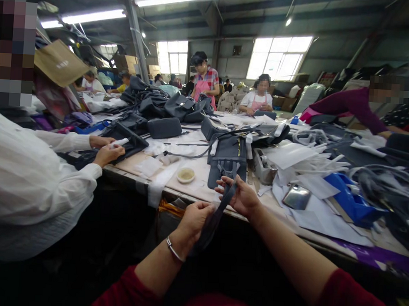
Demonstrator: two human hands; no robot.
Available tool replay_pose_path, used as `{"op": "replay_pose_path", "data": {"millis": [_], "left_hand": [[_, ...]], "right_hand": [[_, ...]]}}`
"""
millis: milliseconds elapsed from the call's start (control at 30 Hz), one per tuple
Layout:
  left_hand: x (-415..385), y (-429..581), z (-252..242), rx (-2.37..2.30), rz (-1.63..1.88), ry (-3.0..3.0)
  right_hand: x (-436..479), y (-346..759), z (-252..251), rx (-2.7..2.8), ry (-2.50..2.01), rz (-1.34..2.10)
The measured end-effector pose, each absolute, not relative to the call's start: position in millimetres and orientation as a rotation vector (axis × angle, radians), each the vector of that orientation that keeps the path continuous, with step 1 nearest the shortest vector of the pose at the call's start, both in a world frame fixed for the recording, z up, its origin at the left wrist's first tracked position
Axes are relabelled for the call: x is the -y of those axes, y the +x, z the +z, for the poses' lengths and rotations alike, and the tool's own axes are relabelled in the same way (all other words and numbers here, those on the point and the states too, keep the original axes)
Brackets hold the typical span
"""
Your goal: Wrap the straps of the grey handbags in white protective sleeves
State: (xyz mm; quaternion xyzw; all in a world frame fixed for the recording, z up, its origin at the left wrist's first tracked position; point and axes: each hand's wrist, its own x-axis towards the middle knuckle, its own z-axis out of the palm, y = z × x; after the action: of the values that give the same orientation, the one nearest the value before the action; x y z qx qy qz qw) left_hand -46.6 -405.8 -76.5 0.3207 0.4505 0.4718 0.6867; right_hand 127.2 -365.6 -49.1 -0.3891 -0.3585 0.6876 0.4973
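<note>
A dark strap (225,198) runs between my two hands at the table's front edge. My left hand (196,219), with a silver bangle at its wrist, is closed with thumb and fingers pinched on the strap's lower stretch. Higher up, my right hand (240,196) has the strap between its thumb and fingers, the fingers partly spread. Just beyond lies a dark grey bag (227,150) with a gold zip, and the strap reaches up to it. The strap's lower loop hangs below the table edge in shadow.
On the left a co-worker's hands (109,152) hold a white roll over a dark bag. A round dish (186,175), a metal box (264,168), a blue bin (354,199) and white papers (325,225) lie on the table. Dark bags (173,105) are heaped behind; several people work beyond.
</note>
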Motion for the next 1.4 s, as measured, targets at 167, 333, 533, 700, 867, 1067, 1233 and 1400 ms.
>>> {"op": "replay_pose_path", "data": {"millis": [167, 333, 533, 700, 867, 1067, 1233, 1400], "left_hand": [[384, -31, -62, -0.984, 1.038, 0.644], [368, -26, -61, -0.919, 1.018, 0.673], [366, -24, -64, -0.885, 1.064, 0.593], [348, -19, -56, -0.914, 1.107, 0.588], [335, -11, -52, -0.952, 1.125, 0.593], [321, 1, -64, -0.997, 1.064, 0.622], [287, 8, -80, -1.122, 1.042, 0.606], [263, 18, -77, -1.192, 0.998, 0.515]], "right_hand": [[350, 121, -53, 0.849, -0.992, 1.601], [344, 126, -66, 0.878, -0.992, 1.505], [328, 138, -54, 1.017, -1.082, 1.319], [340, 120, -67, 1.088, -1.047, 1.439], [336, 129, -61, 0.981, -1.040, 1.583], [287, 157, -48, 0.654, -1.117, 1.668], [261, 161, -73, 0.690, -1.209, 1.717], [261, 168, -82, 0.771, -1.245, 1.788]]}}
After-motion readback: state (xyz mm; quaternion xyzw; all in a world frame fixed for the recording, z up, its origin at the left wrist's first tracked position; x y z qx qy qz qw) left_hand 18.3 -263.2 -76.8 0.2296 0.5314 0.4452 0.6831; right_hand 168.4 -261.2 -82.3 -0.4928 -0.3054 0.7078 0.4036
